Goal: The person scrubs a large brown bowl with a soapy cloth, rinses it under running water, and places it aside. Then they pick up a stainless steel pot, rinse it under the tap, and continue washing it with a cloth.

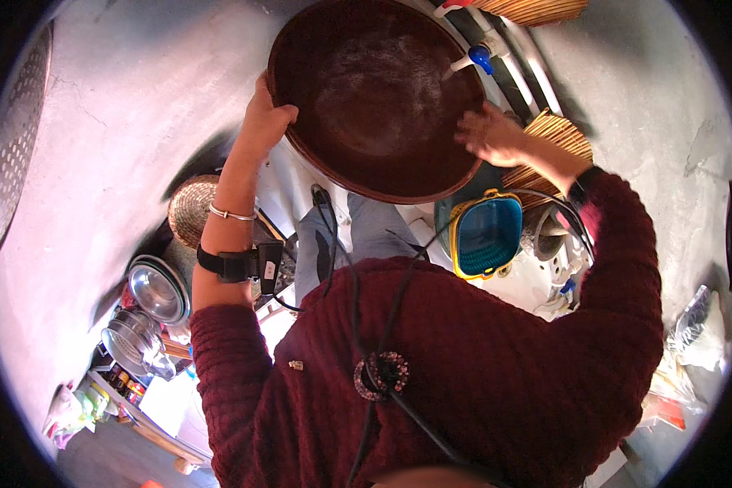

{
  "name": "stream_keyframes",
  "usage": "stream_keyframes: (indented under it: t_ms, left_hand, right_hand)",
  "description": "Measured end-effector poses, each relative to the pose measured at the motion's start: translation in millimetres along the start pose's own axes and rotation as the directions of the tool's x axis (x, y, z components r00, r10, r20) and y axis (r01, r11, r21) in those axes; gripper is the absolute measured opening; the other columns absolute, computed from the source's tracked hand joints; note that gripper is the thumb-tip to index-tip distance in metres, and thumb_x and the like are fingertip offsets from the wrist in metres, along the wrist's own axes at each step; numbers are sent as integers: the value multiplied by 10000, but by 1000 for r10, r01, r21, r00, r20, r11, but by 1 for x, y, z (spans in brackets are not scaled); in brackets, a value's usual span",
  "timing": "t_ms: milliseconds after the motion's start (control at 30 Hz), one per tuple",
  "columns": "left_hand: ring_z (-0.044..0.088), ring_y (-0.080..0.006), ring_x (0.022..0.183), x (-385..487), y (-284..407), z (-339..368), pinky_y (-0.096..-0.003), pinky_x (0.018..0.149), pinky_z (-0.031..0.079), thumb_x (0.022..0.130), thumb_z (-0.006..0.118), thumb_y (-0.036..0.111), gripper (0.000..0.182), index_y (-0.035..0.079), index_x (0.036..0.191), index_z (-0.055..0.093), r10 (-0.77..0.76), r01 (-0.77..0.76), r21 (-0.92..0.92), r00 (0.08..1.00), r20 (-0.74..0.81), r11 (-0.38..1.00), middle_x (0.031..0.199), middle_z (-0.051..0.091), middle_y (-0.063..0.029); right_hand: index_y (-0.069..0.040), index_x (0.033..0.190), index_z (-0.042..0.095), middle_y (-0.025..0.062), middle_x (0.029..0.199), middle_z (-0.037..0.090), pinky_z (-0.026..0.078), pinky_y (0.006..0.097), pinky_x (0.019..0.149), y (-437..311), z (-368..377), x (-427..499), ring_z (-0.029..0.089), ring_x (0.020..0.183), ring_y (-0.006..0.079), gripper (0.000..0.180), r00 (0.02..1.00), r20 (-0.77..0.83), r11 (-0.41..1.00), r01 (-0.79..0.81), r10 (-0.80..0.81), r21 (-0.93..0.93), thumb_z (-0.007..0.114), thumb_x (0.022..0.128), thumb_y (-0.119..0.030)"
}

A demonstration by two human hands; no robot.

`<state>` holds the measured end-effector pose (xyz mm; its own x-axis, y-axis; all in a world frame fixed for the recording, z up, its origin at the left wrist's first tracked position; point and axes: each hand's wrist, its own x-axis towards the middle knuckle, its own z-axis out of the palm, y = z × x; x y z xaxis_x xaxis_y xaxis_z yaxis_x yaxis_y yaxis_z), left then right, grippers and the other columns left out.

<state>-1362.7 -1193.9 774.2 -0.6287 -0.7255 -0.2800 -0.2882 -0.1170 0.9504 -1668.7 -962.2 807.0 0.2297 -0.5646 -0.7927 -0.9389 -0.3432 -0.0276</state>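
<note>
A large round dark brown basin (372, 104) is held up in front of me, its inside facing me and marked with pale, cloudy patches. My left hand (272, 116) grips its left rim, the thumb over the edge. At the basin's lower right side is my right hand (488, 134), fingers spread and slightly blurred over the inner edge; whether they press on it is unclear. A tap with a blue handle (480, 56) reaches over the upper right rim, and no water stream can be made out.
White pipes (518, 73) run along the wall behind the tap. Straw brushes (555, 146) hang at the right. Below the basin stands a blue basket with a yellow rim (488, 235). A woven straw item (195, 210) and metal bowls (157, 290) are on the left.
</note>
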Motion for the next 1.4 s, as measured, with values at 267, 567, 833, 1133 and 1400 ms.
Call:
stream_keyframes:
  t_ms: [267,567,833,1133,1400]
  left_hand:
    - [455,-238,1093,3,4,2,-294,938,338,607,510,-23,729,0,1293,268,-4,6,54,999,-35,999,1156,489,-152]
    - [440,-220,1103,-2,-3,-2,-288,952,322,620,506,-35,730,15,1305,258,61,-60,-51,998,13,997,1185,461,-135]
    - [424,-217,1122,-2,1,-1,-284,951,317,618,493,-60,755,28,1320,230,26,-25,-74,1000,14,997,1205,446,-124]
    - [398,-205,1137,-1,9,1,-282,973,279,595,481,-83,769,36,1321,258,-10,11,-32,1000,17,999,1213,436,-92]
    - [467,-229,1078,-3,-1,-4,-297,905,373,618,509,-23,754,20,1315,224,4,-4,-26,1000,11,1000,1161,485,-146]
  right_hand:
    - [-109,1282,396,149,1318,365,289,408,1011,-29,28,38,364,1200,317,412,979,-112,881,204,-172,428,373,897,-255]
    - [-157,1320,336,144,1368,298,230,454,1016,-56,-38,193,301,1247,321,470,569,-801,971,232,-184,-58,379,891,-343]
    - [-123,1091,545,94,989,602,443,416,760,28,4,223,564,862,309,297,272,-455,463,40,848,886,488,833,-258]
    - [-39,932,581,100,807,615,475,356,673,37,-135,266,591,717,229,212,632,-494,-482,775,597,409,543,797,-198]
    - [-61,994,586,151,925,600,443,401,748,-56,-55,187,566,865,272,299,864,-444,512,278,236,813,588,735,-211]
